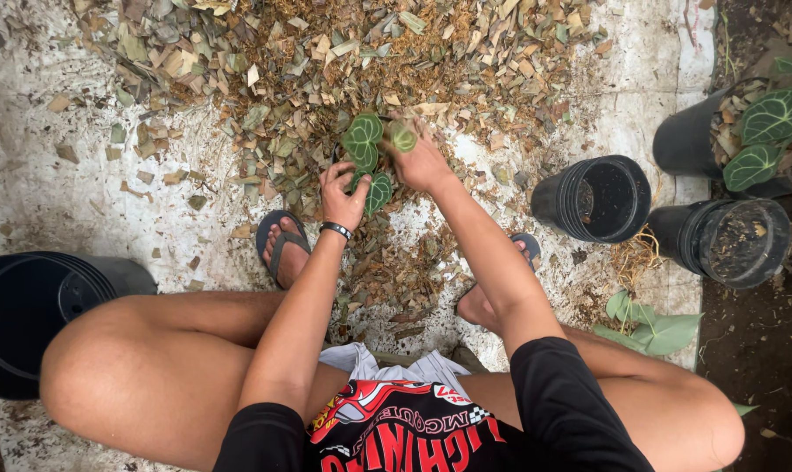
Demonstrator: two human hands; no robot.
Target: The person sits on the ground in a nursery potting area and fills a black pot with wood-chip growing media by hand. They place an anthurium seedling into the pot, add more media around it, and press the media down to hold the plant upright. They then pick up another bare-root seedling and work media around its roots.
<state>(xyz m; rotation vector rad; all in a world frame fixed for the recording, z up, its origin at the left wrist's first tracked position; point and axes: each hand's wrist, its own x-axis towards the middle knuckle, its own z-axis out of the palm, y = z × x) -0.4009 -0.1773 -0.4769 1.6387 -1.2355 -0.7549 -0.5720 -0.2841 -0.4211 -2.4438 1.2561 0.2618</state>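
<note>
Squatting person seen from the head view, both hands down at a small plant (366,156) with heart-shaped, pale-veined green leaves, sitting in the near edge of a heap of dry leaf litter (326,61) on a pale concrete floor (38,183).

Left hand (342,194): grip curled around the lower stems and leaf, fingers partly hidden by foliage, black wristband (336,230) on the wrist. Right hand (420,159): grip pinched on the upper right leaf, touching the plant from the right side. The two hands sit just beside each other, plant between them.

Feet in dark sandals (278,245) flank the hands, left one just below the left hand, right one mostly hidden behind the right forearm.

Edges: stack of black pots (29,315) at the left frame edge, well apart from the hands. Empty black pot (597,199) right of the right arm, near but not touching. Second black pot (730,240) with soil beside it. Potted plant (763,131) with the same veined leaves at the right edge. Loose green leaves (654,328) lie by the right knee.

Open floor to the left of the hands, thin scatter of litter only.
</note>
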